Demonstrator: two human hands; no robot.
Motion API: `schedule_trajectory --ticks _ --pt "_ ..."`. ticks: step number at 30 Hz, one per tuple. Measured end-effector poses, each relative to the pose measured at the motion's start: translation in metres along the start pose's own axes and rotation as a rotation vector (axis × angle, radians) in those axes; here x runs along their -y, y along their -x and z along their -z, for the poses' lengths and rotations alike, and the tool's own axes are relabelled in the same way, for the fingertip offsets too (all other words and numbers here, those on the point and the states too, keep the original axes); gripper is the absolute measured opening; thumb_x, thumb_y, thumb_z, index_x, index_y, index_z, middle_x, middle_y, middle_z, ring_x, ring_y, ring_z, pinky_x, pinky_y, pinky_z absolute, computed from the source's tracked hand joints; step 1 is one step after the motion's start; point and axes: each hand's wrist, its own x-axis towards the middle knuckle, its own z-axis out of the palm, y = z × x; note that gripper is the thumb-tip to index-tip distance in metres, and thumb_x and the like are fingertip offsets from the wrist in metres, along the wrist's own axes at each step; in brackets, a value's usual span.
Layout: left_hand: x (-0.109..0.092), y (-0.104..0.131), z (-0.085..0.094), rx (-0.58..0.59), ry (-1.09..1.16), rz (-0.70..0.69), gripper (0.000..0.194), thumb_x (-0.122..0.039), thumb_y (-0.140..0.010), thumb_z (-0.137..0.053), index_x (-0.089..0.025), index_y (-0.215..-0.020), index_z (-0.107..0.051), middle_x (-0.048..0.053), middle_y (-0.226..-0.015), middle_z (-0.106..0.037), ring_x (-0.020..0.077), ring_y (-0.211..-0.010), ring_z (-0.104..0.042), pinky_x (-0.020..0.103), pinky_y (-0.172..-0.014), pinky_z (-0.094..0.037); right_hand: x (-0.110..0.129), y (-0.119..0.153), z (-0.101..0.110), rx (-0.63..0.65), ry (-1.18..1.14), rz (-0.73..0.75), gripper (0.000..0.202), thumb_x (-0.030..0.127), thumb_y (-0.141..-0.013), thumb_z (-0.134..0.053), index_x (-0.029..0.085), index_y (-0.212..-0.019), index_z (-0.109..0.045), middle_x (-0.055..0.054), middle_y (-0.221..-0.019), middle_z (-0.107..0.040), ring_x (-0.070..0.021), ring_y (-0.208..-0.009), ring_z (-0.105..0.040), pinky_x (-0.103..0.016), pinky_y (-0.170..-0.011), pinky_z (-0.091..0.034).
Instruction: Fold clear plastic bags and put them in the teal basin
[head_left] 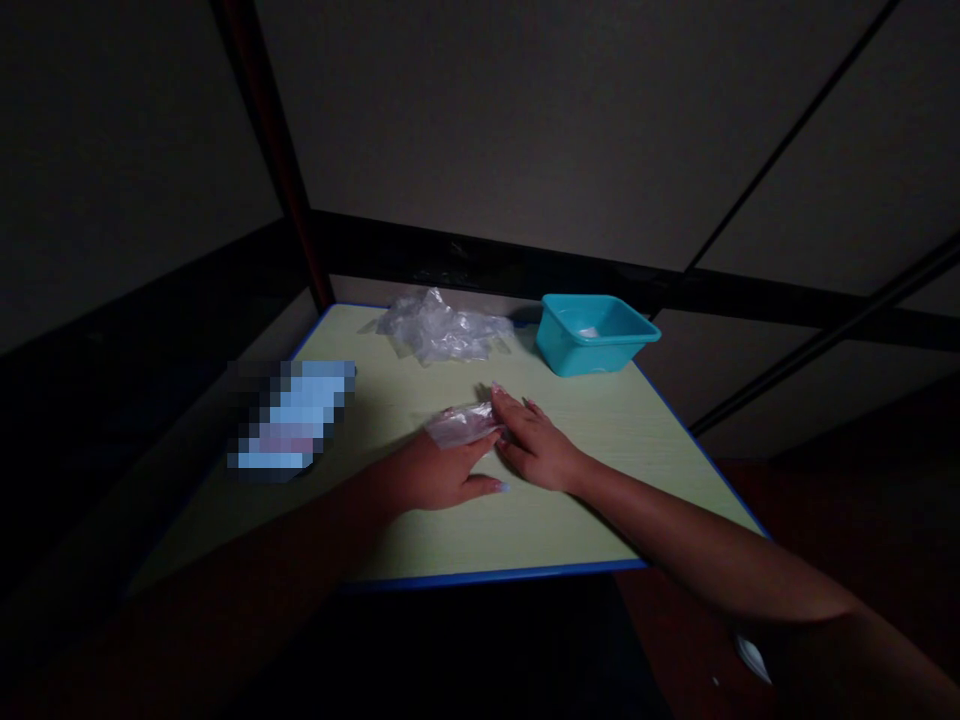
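Note:
A small clear plastic bag lies over the fingers of my left hand, low over the middle of the table. That hand is held flat, its thumb stretched out to the right below the bag. Whether its fingers are inside the bag or only under it, I cannot tell. My right hand comes from the right and has the bag's right end between its thumb and fingers, against the tips of my left fingers. The bag partly hides those fingertips.
A pile of crumpled clear plastic bags lies at the table's back edge. A turquoise plastic basin stands at the back right corner, something pale inside. A blurred-out flat object lies at the left. The pale table has a blue rim.

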Motion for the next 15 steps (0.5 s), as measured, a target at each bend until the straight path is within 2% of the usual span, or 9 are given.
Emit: schedule_trajectory --ticks 4,8,12,15 --pt "0.001 -0.003 0.003 -0.049 0.034 -0.034 0.054 -0.037 -0.090 -0.053 -0.016 -0.138 -0.041 0.014 -0.150 -0.037 0.0275 -0.138 -0.034 0.042 -0.112 -0.028 -0.001 0.001 -0.002 0.018 0.045 0.009 0.071 0.020 -0.087 -0.038 0.016 -0.152 -0.008 -0.015 -0.156 -0.017 -0.0240 -0.143 -0.017 -0.060 -0.109 -0.018" --pt "0.000 -0.001 0.014 -0.051 0.081 -0.031 0.040 -0.032 -0.090 -0.052 -0.016 -0.126 -0.054 0.013 -0.143 -0.046 0.0274 -0.133 -0.042 0.041 -0.109 -0.032 -0.001 0.001 -0.002 0.009 0.066 0.013 0.068 0.019 -0.089 -0.034 0.017 -0.152 -0.009 -0.015 -0.156 -0.018 -0.0224 -0.143 -0.016 -0.059 -0.109 -0.021" --pt "0.002 0.007 0.038 0.075 0.245 0.011 0.032 -0.033 -0.093 -0.045 -0.019 -0.116 -0.061 0.008 -0.119 -0.067 0.0229 -0.109 -0.062 0.035 -0.096 -0.045 0.000 0.000 -0.002 0.018 0.083 0.005 0.070 0.017 -0.088 -0.035 0.016 -0.152 -0.009 -0.015 -0.156 -0.016 -0.0214 -0.144 -0.014 -0.057 -0.110 -0.021" --pt "0.008 0.011 0.057 0.131 0.323 0.027 0.034 -0.026 -0.091 -0.042 -0.021 -0.120 -0.060 0.005 -0.121 -0.066 0.0193 -0.106 -0.063 0.030 -0.093 -0.045 0.001 0.000 -0.001 0.035 0.089 0.005 0.071 0.017 -0.087 -0.036 0.017 -0.152 -0.007 -0.014 -0.156 -0.015 -0.0214 -0.144 -0.014 -0.057 -0.110 -0.021"
